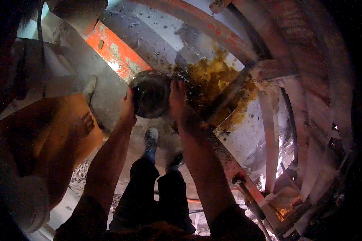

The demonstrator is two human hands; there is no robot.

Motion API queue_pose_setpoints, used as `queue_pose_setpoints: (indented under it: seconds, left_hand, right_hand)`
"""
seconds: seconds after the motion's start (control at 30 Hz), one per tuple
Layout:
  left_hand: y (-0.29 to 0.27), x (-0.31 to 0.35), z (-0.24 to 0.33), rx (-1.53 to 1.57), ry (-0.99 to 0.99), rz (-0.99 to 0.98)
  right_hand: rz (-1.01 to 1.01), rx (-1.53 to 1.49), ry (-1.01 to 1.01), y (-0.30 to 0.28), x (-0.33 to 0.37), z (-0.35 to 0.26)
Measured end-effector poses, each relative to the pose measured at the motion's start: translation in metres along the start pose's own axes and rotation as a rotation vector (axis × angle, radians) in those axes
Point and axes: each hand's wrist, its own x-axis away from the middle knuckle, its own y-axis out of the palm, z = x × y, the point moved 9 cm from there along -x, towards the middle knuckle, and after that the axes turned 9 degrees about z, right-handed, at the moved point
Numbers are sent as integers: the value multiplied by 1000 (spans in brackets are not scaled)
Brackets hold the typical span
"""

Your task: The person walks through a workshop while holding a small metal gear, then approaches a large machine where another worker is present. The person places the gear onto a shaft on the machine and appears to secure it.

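Note:
A dark round object with a thick rim and a darker, hollow-looking middle is between my hands, above the floor. Poor light hides its exact kind. My left hand grips its left side, with the thumb showing near the rim. On the opposite side my right hand presses against it, fingers bent at the upper edge. Just behind it a worn orange-red metal beam runs up to the left. Whether the object touches this beam cannot be told.
A wet yellow-brown stain spreads over a pale surface to the right. Curved reddish frame members rise at the right. A red beam crosses at lower right. To the left is a person in orange clothing. My shoe stands below.

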Motion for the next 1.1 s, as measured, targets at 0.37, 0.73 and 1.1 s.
queue_pose_setpoints:
  seconds: [0.37,0.73,1.1]
  left_hand:
    - [-72,171,-45,-236,43,164]
    - [-63,414,-95,-308,-47,-131]
    - [-66,526,-163,-696,-65,-290]
  right_hand:
    - [-74,-351,338,-67,199,61]
    - [123,-25,-223,-205,444,91]
    - [360,-986,696,-301,642,146]
